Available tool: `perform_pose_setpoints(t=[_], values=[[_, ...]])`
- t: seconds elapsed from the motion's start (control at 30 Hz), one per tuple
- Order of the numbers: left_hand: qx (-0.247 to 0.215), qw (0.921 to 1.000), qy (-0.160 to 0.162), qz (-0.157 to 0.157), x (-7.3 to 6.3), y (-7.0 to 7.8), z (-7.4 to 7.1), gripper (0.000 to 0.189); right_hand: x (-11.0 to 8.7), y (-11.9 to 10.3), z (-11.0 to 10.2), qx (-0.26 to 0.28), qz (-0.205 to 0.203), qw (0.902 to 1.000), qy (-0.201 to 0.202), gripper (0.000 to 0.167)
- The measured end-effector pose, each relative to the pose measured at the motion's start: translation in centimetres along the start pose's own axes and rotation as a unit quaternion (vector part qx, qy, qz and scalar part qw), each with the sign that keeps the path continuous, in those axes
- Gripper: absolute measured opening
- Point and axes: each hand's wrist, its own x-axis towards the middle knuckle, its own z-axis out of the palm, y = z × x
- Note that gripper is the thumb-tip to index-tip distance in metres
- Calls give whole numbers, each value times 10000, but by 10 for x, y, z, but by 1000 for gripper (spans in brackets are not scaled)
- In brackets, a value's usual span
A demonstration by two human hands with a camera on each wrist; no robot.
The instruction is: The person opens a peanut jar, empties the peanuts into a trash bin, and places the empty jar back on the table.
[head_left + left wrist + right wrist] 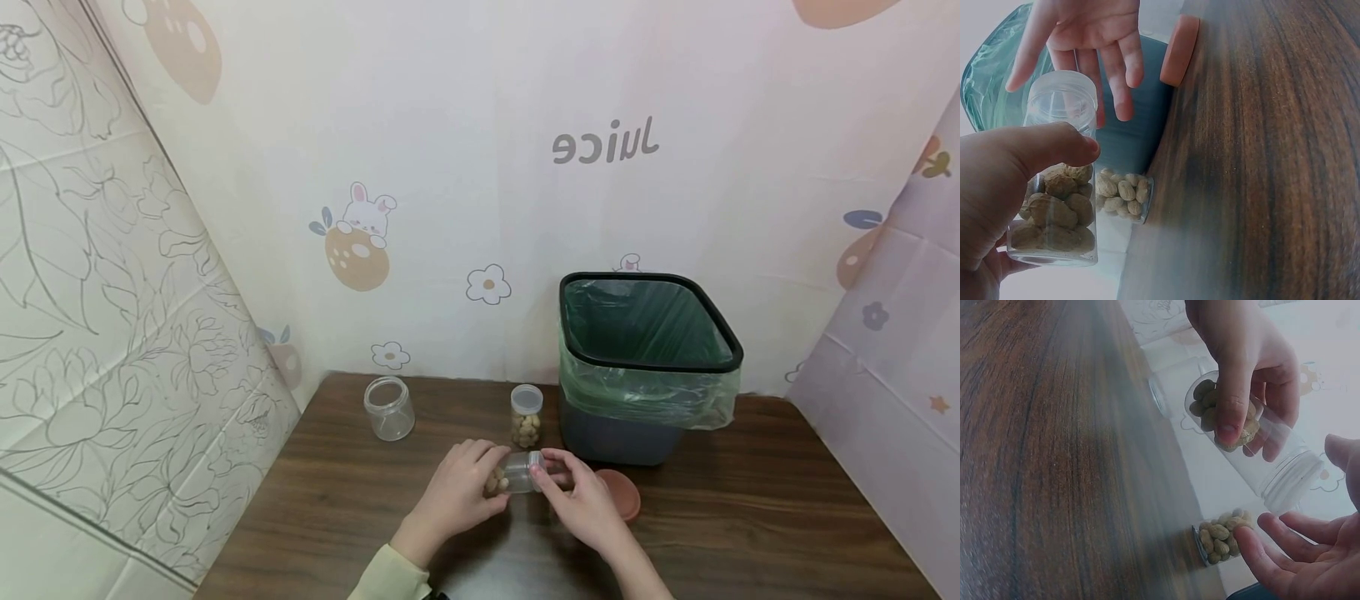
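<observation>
My left hand grips a clear jar partway up its body, thumb across the front. Several peanuts in their shells lie inside it, towards the base. The jar is tilted, its translucent lid facing my right hand. In the right wrist view the fingers of that hand are spread and relaxed around the lid end, with a gap to the lid. Behind the held jar stands a second lidded jar with peanuts at the bottom.
A bin with a green liner and black rim stands at the back right. By my right hand lies a round orange-red lid. A lidless clear jar is at the back left of the wooden table. Printed cloth hangs behind.
</observation>
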Motion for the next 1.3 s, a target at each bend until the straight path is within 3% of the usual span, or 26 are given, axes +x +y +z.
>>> perform_pose_setpoints(t=[0.57,0.8,1.03,1.3], values=[[11,10000,-53,-4,0,0,0,62,-2,-1,-2,207,-139,9996,-89,52],[-12,10000,-62,-8,0,1,0,62,-4,-1,-6,477,-664,9965,-179,44],[-35,9999,-98,-66,0,1,-1,62,-5,1,-8,720,-1117,9911,-95,47],[-69,9999,-93,-58,0,0,-2,62,-4,0,-12,849,-1147,9896,-159,50]])
